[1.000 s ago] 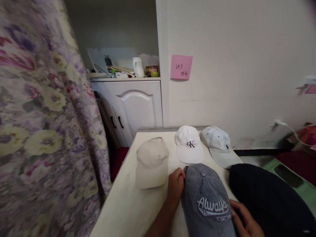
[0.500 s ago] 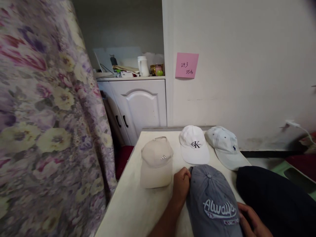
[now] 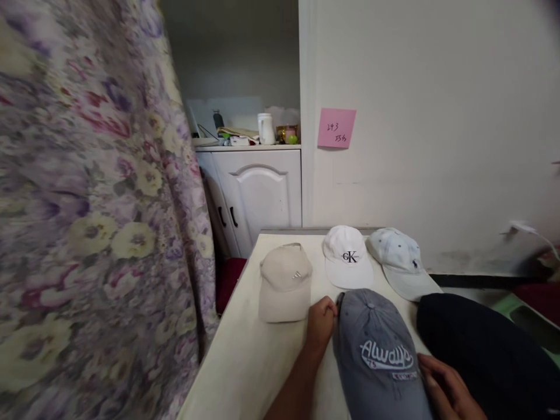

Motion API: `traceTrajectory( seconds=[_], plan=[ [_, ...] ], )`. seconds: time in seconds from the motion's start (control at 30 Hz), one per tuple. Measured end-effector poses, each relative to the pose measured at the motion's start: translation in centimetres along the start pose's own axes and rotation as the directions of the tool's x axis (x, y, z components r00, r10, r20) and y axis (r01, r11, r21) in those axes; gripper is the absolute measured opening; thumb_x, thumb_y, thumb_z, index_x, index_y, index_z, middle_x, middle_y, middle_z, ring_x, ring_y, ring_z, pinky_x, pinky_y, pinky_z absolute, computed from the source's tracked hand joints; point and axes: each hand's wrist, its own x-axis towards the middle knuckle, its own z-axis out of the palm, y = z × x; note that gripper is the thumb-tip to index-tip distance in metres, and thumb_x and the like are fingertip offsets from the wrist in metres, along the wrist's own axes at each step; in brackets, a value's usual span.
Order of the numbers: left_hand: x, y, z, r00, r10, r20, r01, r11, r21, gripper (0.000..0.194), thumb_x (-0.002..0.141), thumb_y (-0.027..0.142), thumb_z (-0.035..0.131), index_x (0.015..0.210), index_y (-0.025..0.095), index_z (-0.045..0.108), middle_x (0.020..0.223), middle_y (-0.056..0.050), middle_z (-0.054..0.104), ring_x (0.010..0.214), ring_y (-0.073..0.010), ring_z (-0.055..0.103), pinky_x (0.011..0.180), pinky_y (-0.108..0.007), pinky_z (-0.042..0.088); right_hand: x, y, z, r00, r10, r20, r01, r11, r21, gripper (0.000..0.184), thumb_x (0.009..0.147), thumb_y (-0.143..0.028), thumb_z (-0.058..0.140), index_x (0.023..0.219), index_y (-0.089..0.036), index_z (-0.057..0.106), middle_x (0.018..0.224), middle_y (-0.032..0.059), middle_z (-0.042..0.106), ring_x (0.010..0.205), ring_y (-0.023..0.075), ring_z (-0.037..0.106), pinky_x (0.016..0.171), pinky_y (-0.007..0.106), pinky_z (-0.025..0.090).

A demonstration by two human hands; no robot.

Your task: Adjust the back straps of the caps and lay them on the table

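Observation:
A grey baseball cap (image 3: 376,326) with "Always" lettering lies in front of me, its crown toward the wall and its brim running out of the bottom of the view. My left hand (image 3: 321,321) is closed on the cap's back edge at the upper left. At the right side of the crown, my right hand (image 3: 448,388) grips the edge with bent fingers, partly cut off by the frame. Left of the grey cap sits a beige baseball cap (image 3: 285,286). Behind it are a white cap (image 3: 347,256) with CK letters and a pale cap (image 3: 400,262) with a small dark emblem.
A black cap-like item (image 3: 481,350) lies right of my right hand. The white table (image 3: 245,356) meets the wall. A floral curtain (image 3: 100,221) hangs at left, before a white cabinet (image 3: 266,192). A green stool (image 3: 511,309) stands at right.
The view has shifted, so the curtain, cabinet and beige cap appear farther right. Both hands keep their places on the grey cap, with hardly any movement.

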Motion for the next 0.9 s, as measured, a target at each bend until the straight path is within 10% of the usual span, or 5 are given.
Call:
traceTrajectory(
  seconds=[0.4,0.9],
  plan=[
    [-7.2,-1.5,-4.4,0.987,-0.100,0.125,0.118,0.983,-0.144,0.026,0.095,0.038,0.059,0.085,0.015,0.063,0.071,0.004,0.061,0.054,-0.0087,0.054,0.052,-0.024,0.048,-5.3,-2.8,-1.4,0.991,-0.059,-0.118,0.062,0.998,0.021,0.039,0.088,-0.055,0.050,0.104,-0.023,0.064,0.111,0.0085,0.063,0.107,0.0324,0.060,0.095,0.048,0.045],
    [-20.7,-0.8,-14.7,0.964,0.021,-0.263,0.045,0.969,0.243,0.017,0.075,0.016,0.042,0.079,0.023,0.057,0.073,0.000,0.058,0.073,-0.0211,0.058,0.072,-0.032,0.044,-6.4,-3.4,-2.2,0.966,-0.249,-0.071,0.246,0.968,-0.037,0.024,0.095,-0.041,0.046,0.098,-0.021,0.061,0.098,0.0071,0.062,0.094,0.0277,0.061,0.084,0.041,0.046]
  ],
)
